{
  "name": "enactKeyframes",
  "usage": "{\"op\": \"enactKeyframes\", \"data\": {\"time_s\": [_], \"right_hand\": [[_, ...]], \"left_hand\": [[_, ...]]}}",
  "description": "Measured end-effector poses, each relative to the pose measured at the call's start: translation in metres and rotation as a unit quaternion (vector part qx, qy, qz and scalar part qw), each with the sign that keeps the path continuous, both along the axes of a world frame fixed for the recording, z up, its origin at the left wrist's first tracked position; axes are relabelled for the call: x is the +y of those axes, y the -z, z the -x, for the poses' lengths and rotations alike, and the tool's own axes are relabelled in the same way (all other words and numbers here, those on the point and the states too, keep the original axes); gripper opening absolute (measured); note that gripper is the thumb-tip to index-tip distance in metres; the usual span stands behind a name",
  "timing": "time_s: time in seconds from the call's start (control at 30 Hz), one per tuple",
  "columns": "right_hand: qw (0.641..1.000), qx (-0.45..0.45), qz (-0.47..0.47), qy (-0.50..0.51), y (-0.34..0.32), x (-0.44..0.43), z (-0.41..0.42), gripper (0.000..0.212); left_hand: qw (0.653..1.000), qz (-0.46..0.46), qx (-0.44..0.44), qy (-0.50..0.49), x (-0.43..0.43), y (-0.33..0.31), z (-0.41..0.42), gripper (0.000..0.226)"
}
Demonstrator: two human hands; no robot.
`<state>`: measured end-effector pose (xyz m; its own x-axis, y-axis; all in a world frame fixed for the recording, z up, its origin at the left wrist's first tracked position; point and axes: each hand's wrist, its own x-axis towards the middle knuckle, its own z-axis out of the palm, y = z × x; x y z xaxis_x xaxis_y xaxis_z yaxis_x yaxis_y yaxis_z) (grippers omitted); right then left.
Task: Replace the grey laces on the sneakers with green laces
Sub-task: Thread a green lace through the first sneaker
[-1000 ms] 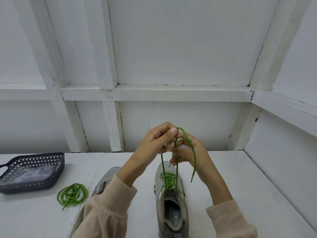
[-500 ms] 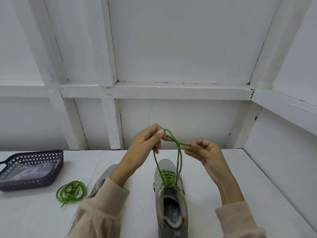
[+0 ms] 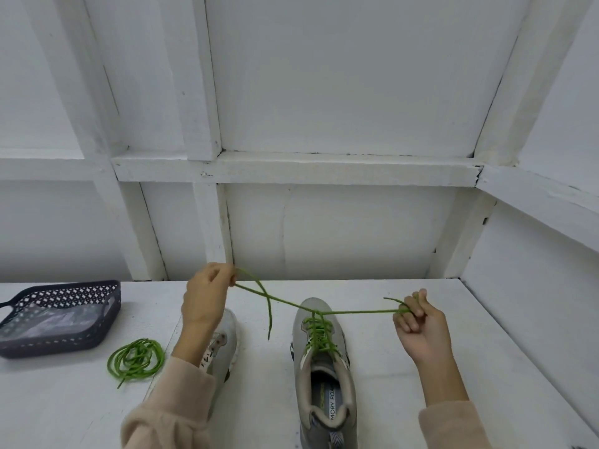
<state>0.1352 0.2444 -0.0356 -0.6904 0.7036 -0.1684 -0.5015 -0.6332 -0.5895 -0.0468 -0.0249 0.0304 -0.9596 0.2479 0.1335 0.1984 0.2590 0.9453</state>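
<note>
A grey sneaker (image 3: pixel 324 380) stands on the white table (image 3: pixel 382 377), toe away from me, threaded with a green lace (image 3: pixel 319 332). The lace's two ends cross above the toe and stretch out sideways. My left hand (image 3: pixel 204 299) pinches one end up at the left, and its tip hangs down beside the shoe. My right hand (image 3: pixel 421 328) grips the other end at the right, level with the toe. A second grey sneaker (image 3: pixel 222 351) lies partly hidden behind my left forearm.
A coiled spare green lace (image 3: pixel 136 358) lies on the table at the left. Behind it stands a dark perforated basket (image 3: pixel 61 319) with something grey inside. White walls with beams close the table at the back and right.
My hands were close together above the shoe, crossing the lace ends. They have moved apart to the left and right, pulling the crossed lace down towards the toe.
</note>
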Motion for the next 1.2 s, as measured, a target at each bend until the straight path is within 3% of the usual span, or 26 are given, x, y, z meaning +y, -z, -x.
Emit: {"op": "enactKeyframes", "data": {"time_s": [0.1,0.17,0.2,0.3,0.33,0.43,0.57,0.67,0.73,0.8,0.97,1.2], "right_hand": [[0.997,-0.052,0.000,-0.052,0.004,0.000,-0.002,0.029],[0.979,-0.150,-0.094,-0.105,0.001,-0.005,0.000,0.024],[0.948,-0.229,-0.182,-0.123,0.002,-0.007,0.002,0.020],[0.800,-0.415,-0.410,-0.145,0.005,-0.017,0.006,0.014],[0.773,-0.428,-0.444,-0.147,0.005,-0.021,0.008,0.015],[0.748,-0.385,-0.504,-0.195,0.000,-0.032,0.016,0.016],[0.694,-0.355,-0.568,-0.264,0.002,-0.050,0.031,0.020],[0.686,-0.348,-0.588,-0.251,0.005,-0.059,0.039,0.018],[0.675,-0.353,-0.603,-0.235,0.006,-0.061,0.040,0.010],[0.673,-0.352,-0.617,-0.206,0.005,-0.059,0.038,0.016],[0.757,-0.270,-0.539,-0.251,-0.010,-0.046,0.016,0.014],[0.780,-0.267,-0.480,-0.300,-0.002,-0.006,-0.030,0.010]], "left_hand": [[0.976,0.215,0.000,0.026,-0.003,0.015,0.002,0.035],[0.949,0.310,0.017,0.047,0.002,0.023,0.001,0.025],[0.938,0.341,0.027,0.060,0.005,0.027,0.002,0.023],[0.919,0.384,0.047,0.076,0.014,0.039,-0.001,0.050],[0.920,0.377,0.063,0.080,0.018,0.041,-0.004,0.055],[0.923,0.327,0.116,0.166,0.030,0.046,-0.012,0.051],[0.876,0.341,0.152,0.304,0.053,0.063,-0.026,0.046],[0.872,0.339,0.151,0.320,0.067,0.075,-0.036,0.040],[0.889,0.317,0.153,0.295,0.070,0.078,-0.038,0.032],[0.908,0.286,0.160,0.261,0.066,0.079,-0.036,0.024],[0.930,0.217,0.150,0.257,0.041,0.073,-0.033,0.015],[0.948,0.223,0.078,0.213,0.000,0.077,-0.022,0.009]]}}
